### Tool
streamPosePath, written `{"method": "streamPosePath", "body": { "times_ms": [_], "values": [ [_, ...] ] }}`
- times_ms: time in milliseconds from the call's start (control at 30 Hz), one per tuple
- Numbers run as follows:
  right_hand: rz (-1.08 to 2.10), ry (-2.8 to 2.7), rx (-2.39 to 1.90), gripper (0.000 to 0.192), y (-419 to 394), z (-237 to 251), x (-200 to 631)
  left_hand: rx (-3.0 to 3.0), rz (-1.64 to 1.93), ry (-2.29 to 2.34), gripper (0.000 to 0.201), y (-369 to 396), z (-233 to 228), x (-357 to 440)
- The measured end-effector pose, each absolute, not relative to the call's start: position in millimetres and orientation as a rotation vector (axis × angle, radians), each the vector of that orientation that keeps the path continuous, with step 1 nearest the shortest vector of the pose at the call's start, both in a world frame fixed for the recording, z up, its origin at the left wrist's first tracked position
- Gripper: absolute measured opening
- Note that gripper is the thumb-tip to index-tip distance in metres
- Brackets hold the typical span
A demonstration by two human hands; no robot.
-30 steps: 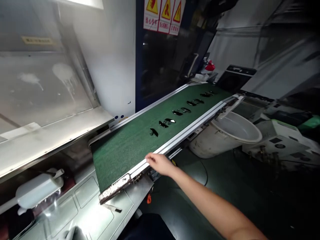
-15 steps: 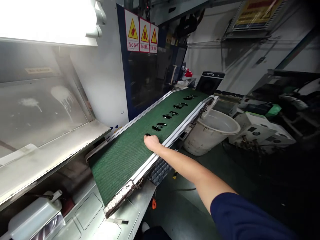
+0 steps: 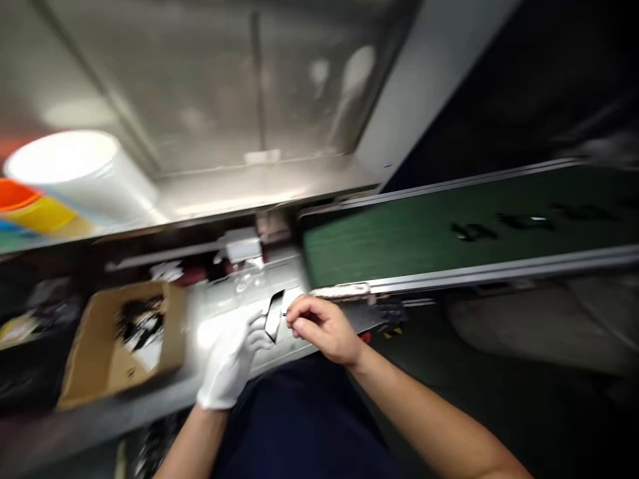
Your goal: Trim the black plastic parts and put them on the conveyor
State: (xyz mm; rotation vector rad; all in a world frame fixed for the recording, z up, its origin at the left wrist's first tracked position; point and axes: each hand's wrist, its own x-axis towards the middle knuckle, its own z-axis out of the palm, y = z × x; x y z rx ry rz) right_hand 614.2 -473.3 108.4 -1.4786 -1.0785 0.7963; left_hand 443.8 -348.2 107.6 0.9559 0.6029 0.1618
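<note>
At the far left of the frame sit three nested-looking bowls or tubs, blurred: one orange (image 3: 14, 194), one yellow (image 3: 42, 214) and one large white roll or tub (image 3: 82, 171) lying on its side on the metal shelf (image 3: 239, 189). Below them, lower left, one open cardboard box (image 3: 120, 342) rests on the steel worktop (image 3: 219, 313), with dark and white pieces inside that are too blurred to count.

Near the centre of the frame, two hands meet over the worktop. The left hand (image 3: 232, 362), in one white glove, has its fingers curled up against one small glossy black part (image 3: 274, 315), which stands tilted between the hands. The right hand (image 3: 323, 327), bare, has its fingertips pinched narrowly at the part's right edge. Motion blur hides the exact grip of each hand.

To the right, one green conveyor belt (image 3: 399, 239) runs toward the right edge of the frame, edged by a silver rail (image 3: 499, 273). About three smeared clusters of black parts (image 3: 469, 231) lie on it, well apart from the hands.
</note>
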Motion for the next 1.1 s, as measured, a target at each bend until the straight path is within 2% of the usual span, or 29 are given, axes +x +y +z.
{"method": "streamPosePath", "body": {
  "times_ms": [100,233,500,1100],
  "values": [
    [0.933,-1.012,-1.206,0.012,-450,115,573,0.832,0.254,0.621,0.048,-338,105,405],
    [1.077,-0.906,-1.061,0.011,-433,119,545,0.687,0.252,0.531,0.04,-335,106,375],
    [1.117,-0.95,-1.07,0.014,-421,125,529,0.528,0.334,0.454,0.055,-338,101,354],
    [1.03,-0.9,-1.172,0.01,-438,128,544,0.511,0.256,0.316,0.049,-341,101,378]
  ]
}}
